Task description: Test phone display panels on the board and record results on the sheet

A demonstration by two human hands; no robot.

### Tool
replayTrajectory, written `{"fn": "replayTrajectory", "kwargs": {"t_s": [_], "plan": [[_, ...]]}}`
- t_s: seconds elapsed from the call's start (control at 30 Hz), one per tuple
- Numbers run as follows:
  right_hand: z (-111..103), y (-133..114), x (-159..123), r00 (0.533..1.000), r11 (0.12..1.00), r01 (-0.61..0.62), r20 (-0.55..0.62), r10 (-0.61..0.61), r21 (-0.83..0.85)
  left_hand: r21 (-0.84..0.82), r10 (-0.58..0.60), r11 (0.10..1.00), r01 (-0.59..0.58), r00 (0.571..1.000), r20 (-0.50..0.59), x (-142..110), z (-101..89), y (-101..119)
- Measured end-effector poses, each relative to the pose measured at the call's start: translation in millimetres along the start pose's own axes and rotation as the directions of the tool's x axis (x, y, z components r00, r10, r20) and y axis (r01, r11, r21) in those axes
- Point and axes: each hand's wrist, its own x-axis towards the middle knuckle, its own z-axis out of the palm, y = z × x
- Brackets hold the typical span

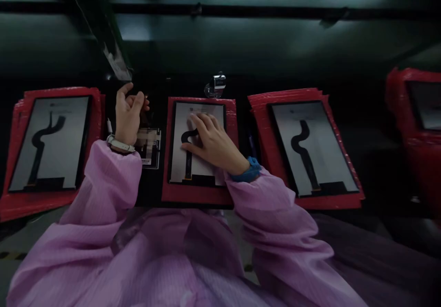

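1. The middle screen (179, 164) lies flat on the middle red sheet (198, 196), which reaches the near edge of the black desk (150, 194).
2. The right hand (217, 146) is on the middle screen, with its fingers spread open and not gripping. It hides the top end of the bendy black strip (188, 162) (it looks a bit like a snake).
3. The left hand (128, 116) is up over the desk, to the left of the sheet's far left corner. Its fingers are bent, but I cannot tell if they grip anything.
4. A small flat part (154, 148) sits between the left wrist and the sheet's left edge.
5. A shiny metal thing (219, 85) stands just past the sheet's far edge.
6. The left screen (64, 148) lies on the left red pile (51, 200), and the right screen (327, 146) lies on the right red pile (330, 201). Both piles are near the desk's near edge.
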Motion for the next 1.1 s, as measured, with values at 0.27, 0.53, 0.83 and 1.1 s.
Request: {"fn": "replayTrajectory", "kwargs": {"t_s": [0.27, 0.53, 0.83, 1.1], "plan": [[-1, -2, -20, 0.995, 0.998, -0.031, 0.093, 0.026, 0.051, 0.046, 0.334, 0.94, -0.339, 0.939, 0.085, -7, 3.7, 13], [6, -12, -23, 0.994, 0.928, -0.036, -0.083, 0.071, 0.37, 0.019, 0.372, 0.923, -0.384, 0.905, 0.207, -23, 13.4, 28], [0, -15, -19, 0.97, 0.435, -0.136, 0.031, 0.239, 0.89, 0.243, 0.327, 0.86, -0.448, 0.851, 0.411, -30, 17.1, 37], [1, -25, -17, 0.973, 0.373, -0.148, 0.069, 0.219, 0.916, 0.312, 0.3, 0.804, -0.507, 0.798, 0.523, -33, 16.9, 43]]}}
